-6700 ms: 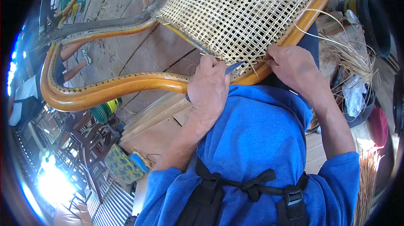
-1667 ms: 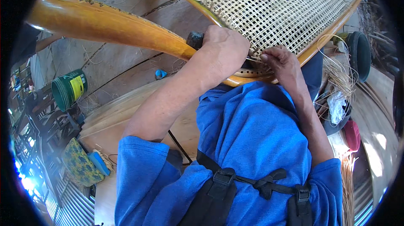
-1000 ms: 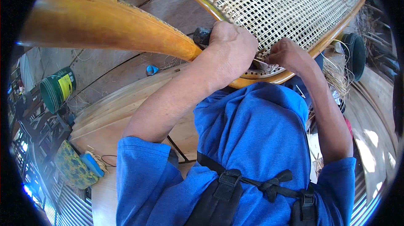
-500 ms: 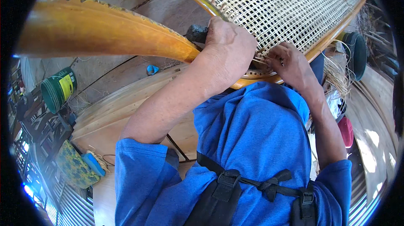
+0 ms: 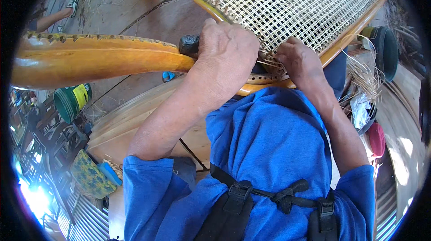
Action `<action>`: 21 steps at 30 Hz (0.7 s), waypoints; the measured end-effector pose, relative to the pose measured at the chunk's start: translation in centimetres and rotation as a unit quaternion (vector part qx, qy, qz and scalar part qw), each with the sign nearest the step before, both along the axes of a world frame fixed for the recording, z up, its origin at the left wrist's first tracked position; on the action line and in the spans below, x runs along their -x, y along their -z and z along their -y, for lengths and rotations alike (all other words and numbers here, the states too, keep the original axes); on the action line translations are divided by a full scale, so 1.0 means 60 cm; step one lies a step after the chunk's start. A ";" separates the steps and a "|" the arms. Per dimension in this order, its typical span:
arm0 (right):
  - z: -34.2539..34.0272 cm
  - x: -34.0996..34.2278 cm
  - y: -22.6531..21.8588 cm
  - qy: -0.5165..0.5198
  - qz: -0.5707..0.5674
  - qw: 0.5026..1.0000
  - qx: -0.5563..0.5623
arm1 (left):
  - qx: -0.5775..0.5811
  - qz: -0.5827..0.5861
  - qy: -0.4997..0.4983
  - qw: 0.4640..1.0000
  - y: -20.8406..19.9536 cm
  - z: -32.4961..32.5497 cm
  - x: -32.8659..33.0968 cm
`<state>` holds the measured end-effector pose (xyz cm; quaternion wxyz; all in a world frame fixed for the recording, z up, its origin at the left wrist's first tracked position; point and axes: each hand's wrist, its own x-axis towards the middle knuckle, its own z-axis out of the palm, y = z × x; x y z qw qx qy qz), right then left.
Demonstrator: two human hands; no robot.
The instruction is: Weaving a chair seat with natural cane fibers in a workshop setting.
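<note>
A curved, varnished wooden chair frame (image 5: 343,46) carries a woven cane panel (image 5: 287,5), with loose strand ends along its edge. My left hand (image 5: 229,52) is closed in a fist over the panel's near left corner. The dark, lumpy end of a tool (image 5: 189,44) sticks out of that fist; its other end is hidden. Beside it my right hand (image 5: 301,61) has its fingers curled and pinched at short cane strands (image 5: 272,64) in the corner. Below both hands runs a wooden rail (image 5: 262,79) with a row of small holes.
A curved wooden arm (image 5: 103,61) with notched edge reaches left. Green buckets stand at the left (image 5: 67,106) and right (image 5: 387,54). A bundle of loose cane (image 5: 366,72) hangs at right. Planks (image 5: 139,108) lie at lower left. Another person's arm or leg (image 5: 54,19) shows at upper left.
The view has shifted, so the wooden arm sits lower and a person's limb now shows at upper left. Both hands stay at the same corner, slightly re-angled.
</note>
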<state>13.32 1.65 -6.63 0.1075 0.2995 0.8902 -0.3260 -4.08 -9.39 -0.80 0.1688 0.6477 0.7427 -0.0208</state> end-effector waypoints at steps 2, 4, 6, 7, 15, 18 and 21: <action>0.011 -0.001 0.004 0.005 -0.024 0.999 -0.043 | -0.005 0.000 -0.005 1.000 -0.001 -0.003 0.000; 0.014 -0.002 0.007 0.001 -0.031 0.997 -0.066 | 0.002 -0.004 -0.011 1.000 -0.005 -0.008 -0.001; 0.012 -0.002 0.008 -0.003 -0.011 0.998 -0.064 | -0.013 -0.009 -0.007 1.000 -0.012 -0.012 -0.005; 0.009 -0.003 0.008 -0.007 -0.010 0.999 -0.053 | -0.019 -0.002 -0.005 1.000 -0.016 -0.013 -0.007; 0.002 -0.010 0.000 0.012 -0.037 0.999 -0.001 | 0.108 0.016 0.019 0.994 -0.014 -0.012 -0.045; 0.014 -0.006 0.005 -0.023 -0.001 0.996 -0.091 | 0.102 0.012 -0.034 0.994 -0.012 -0.015 -0.048; 0.017 -0.003 0.007 -0.008 -0.030 0.994 -0.104 | 0.051 0.057 -0.130 0.989 -0.019 -0.015 -0.047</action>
